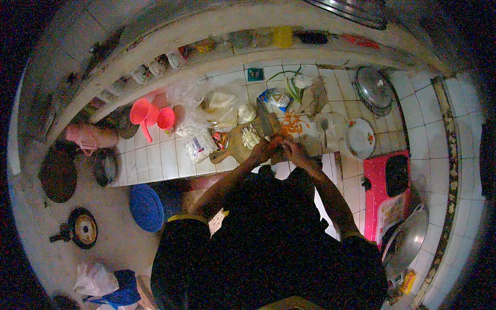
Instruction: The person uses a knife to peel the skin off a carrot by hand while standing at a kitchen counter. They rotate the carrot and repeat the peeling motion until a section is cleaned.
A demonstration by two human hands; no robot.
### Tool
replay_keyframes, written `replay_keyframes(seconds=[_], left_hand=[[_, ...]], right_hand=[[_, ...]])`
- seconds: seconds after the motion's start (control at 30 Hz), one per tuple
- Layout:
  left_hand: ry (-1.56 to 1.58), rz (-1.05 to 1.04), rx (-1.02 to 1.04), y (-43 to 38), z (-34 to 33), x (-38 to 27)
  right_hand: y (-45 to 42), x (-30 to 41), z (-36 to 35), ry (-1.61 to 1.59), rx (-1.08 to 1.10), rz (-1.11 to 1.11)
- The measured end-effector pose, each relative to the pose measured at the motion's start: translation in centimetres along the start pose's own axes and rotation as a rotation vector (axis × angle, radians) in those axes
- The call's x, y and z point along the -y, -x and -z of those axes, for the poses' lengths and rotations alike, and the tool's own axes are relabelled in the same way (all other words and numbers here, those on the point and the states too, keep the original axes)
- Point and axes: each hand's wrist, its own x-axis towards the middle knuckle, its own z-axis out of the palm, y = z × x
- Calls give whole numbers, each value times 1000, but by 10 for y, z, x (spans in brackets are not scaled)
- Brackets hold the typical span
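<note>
My left hand [264,150] and my right hand [293,152] come together at the counter's near edge. Something small and reddish-orange shows at the left fingertips, too dark and blurred to tell whether either hand grips it. Just left of them, a wooden cutting board [234,144] with a handle bears a pile of pale shredded vegetable [251,137]. A broad dark blade, seemingly a cleaver [263,118], lies across the board's right side. Shredded orange vegetable, apparently carrot [293,124], is spread beyond my hands.
Plastic bags [199,146], a blue-and-white packet [277,99] and green onion stalks [292,87] lie around the board. To the right are a spoon [324,130], a floral plate [361,138] and a lidded basket [374,91]. Red dippers [145,114] stand left; a pink stove [374,186] is near right.
</note>
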Motion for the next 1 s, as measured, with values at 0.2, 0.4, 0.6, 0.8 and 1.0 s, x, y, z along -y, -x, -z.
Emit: replay_keyframes(seconds=[0.2, 0.4, 0.6, 0.8, 1.0], left_hand=[[11, -26, 72, -15, 1, 1], [-81, -102, 48, -33, -13, 46], [15, -154, 44, -18, -7, 15], [-148, -230, 11, -8, -8, 20], [-165, -215, -3, -35, -20, 49]], right_hand=[[-1, -13, 7, 89, -107, 81], [-8, 12, 25, -27, 63, -96], [-4, 14, 28, 11, 14, -54], [-1, 25, 35, -1, 81, 36], [-17, 36, 38, -27, 65, 79]])
